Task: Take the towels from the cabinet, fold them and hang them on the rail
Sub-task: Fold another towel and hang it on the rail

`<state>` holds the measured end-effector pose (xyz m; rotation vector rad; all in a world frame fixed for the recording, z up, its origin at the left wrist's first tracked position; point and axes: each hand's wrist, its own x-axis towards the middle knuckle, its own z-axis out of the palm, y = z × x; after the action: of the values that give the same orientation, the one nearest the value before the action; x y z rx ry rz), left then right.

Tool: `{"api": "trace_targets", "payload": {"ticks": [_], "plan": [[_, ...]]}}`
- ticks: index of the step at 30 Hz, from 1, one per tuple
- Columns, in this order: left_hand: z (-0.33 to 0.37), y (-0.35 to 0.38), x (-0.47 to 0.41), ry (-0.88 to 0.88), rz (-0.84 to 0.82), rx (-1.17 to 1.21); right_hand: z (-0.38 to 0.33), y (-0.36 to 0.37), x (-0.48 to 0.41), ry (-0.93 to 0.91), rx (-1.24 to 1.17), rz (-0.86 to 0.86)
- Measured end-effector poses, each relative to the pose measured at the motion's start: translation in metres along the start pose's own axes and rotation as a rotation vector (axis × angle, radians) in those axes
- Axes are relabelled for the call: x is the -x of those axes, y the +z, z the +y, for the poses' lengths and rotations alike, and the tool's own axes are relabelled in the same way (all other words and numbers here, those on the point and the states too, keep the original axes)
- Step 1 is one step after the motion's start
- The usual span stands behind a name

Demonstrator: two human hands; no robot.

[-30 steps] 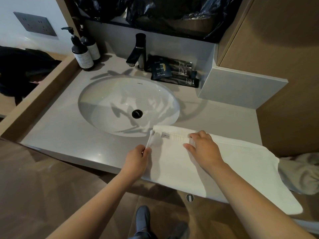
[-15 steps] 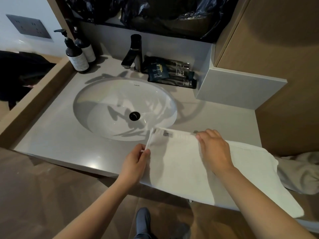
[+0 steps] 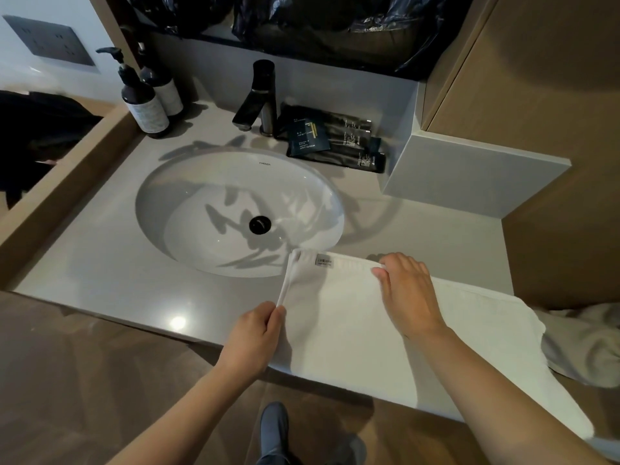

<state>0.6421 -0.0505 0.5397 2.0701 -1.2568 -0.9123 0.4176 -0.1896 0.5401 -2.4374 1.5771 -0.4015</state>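
A white towel [image 3: 339,330] lies folded flat on the grey vanity counter [image 3: 100,263], to the right of the sink, with its near edge hanging over the counter's front. A small grey label shows at its far left corner. My left hand [image 3: 256,333] pinches the towel's left edge near the front. My right hand [image 3: 407,293] rests palm down on the towel, fingers curled over its far edge. A second, crumpled beige towel [image 3: 583,347] lies at the right, partly behind the white one.
The white oval sink [image 3: 235,209] fills the counter's middle, with a black faucet [image 3: 258,95] behind it. Two pump bottles [image 3: 147,99] stand at the back left. Dark toiletry packets [image 3: 335,139] lie behind the sink. A grey ledge [image 3: 469,176] and wooden cabinet wall [image 3: 553,129] rise on the right.
My right hand slid right along the towel's far edge, uncovering the label corner. My left hand moved slightly down the left edge toward the counter's front.
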Motion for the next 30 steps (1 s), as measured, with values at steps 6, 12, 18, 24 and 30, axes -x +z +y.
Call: {"api": "trace_targets", "payload": {"ticks": [6,12,18,24,30], "plan": [[0.002,0.002,-0.011,-0.018,-0.029,-0.116,0.006,0.015,-0.008,0.030,0.031,-0.128],[0.025,-0.003,-0.045,-0.151,-0.019,0.041,0.010,0.016,-0.005,-0.018,-0.029,-0.080],[0.034,0.011,-0.056,-0.175,0.117,-0.002,0.011,0.013,-0.003,-0.016,-0.063,-0.069],[0.040,0.012,-0.061,-0.163,0.127,-0.120,0.060,-0.012,0.025,0.121,0.050,-0.083],[0.039,0.015,-0.061,-0.153,0.141,-0.159,0.093,-0.024,0.037,0.173,0.103,-0.080]]}}
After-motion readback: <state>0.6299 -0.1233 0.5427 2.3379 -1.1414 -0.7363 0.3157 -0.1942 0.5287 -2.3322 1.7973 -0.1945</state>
